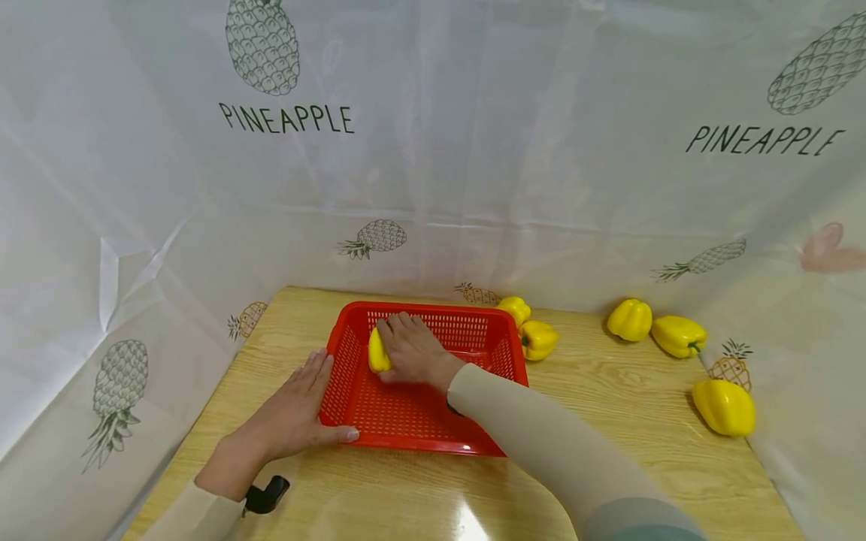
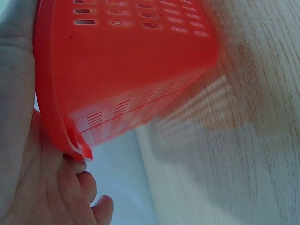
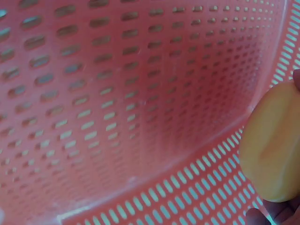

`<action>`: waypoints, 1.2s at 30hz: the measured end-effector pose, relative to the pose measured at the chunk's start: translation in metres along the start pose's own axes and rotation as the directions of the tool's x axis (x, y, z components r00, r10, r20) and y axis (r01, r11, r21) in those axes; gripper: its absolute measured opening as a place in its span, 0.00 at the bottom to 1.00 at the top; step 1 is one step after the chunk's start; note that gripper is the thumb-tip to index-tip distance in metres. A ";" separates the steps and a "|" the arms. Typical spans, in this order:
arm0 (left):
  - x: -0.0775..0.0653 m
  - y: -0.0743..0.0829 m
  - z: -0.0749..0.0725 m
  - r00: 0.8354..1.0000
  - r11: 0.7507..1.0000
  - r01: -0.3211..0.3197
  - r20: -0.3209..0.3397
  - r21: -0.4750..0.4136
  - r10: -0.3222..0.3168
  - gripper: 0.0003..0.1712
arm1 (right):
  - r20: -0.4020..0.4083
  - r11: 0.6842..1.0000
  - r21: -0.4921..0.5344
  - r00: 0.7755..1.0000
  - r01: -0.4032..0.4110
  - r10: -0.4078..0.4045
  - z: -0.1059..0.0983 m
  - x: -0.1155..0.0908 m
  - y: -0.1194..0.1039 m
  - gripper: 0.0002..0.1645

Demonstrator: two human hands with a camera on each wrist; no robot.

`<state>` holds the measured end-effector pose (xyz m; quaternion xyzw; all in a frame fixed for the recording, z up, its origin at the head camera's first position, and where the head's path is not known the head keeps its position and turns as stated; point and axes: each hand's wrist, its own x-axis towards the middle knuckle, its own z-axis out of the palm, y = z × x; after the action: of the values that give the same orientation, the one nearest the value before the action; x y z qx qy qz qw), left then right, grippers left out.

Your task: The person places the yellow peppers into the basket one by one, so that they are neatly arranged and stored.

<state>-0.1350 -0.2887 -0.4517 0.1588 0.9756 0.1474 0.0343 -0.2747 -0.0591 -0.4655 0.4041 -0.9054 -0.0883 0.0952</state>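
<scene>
A red plastic basket with slotted walls stands on the wooden table. My left hand rests along its left rim, fingers straight and thumb over the near left corner; in the left wrist view the palm lies against the basket's edge. Inside the basket, toward its left wall, my right hand grips a yellow bell pepper. The right wrist view has this bell pepper at its right edge, fingertips below it and the slotted basket floor and wall beside it.
Two yellow bell peppers, one at the back and one in front, lie just right of the basket. Farther right are three more, a back one, a middle one and a near one. A pineapple-print sheet hangs behind the table.
</scene>
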 end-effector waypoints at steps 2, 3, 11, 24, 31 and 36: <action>-0.001 0.000 0.001 1.000 1.000 0.002 0.001 0.001 -0.002 0.80 | 0.019 1.000 0.009 1.000 -0.001 0.001 0.004 0.002 -0.003 0.53; -0.001 0.000 0.001 1.000 1.000 0.002 0.001 0.001 -0.002 0.80 | 0.024 1.000 0.012 1.000 -0.003 0.003 0.006 0.003 -0.004 0.54; -0.001 0.001 0.000 1.000 1.000 0.003 0.000 -0.004 -0.003 0.80 | 0.038 0.999 0.036 0.999 -0.029 0.028 0.015 0.007 -0.007 0.48; -0.002 0.003 -0.002 1.000 1.000 0.005 0.005 -0.009 -0.005 0.80 | 0.057 0.996 0.067 0.997 -0.064 0.060 0.024 0.017 -0.017 0.52; -0.001 0.002 -0.001 1.000 1.000 0.009 0.016 -0.015 -0.009 0.80 | 0.051 0.996 0.057 0.997 -0.064 0.061 0.027 0.020 -0.020 0.52; 0.000 0.001 0.000 1.000 1.000 0.005 0.013 -0.010 -0.005 0.80 | 0.054 0.996 0.053 0.997 -0.066 0.063 0.027 0.021 -0.022 0.54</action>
<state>-0.1344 -0.2882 -0.4516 0.1573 0.9750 0.1513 0.0421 -0.2795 -0.0867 -0.4950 0.3746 -0.9223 -0.0709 0.0634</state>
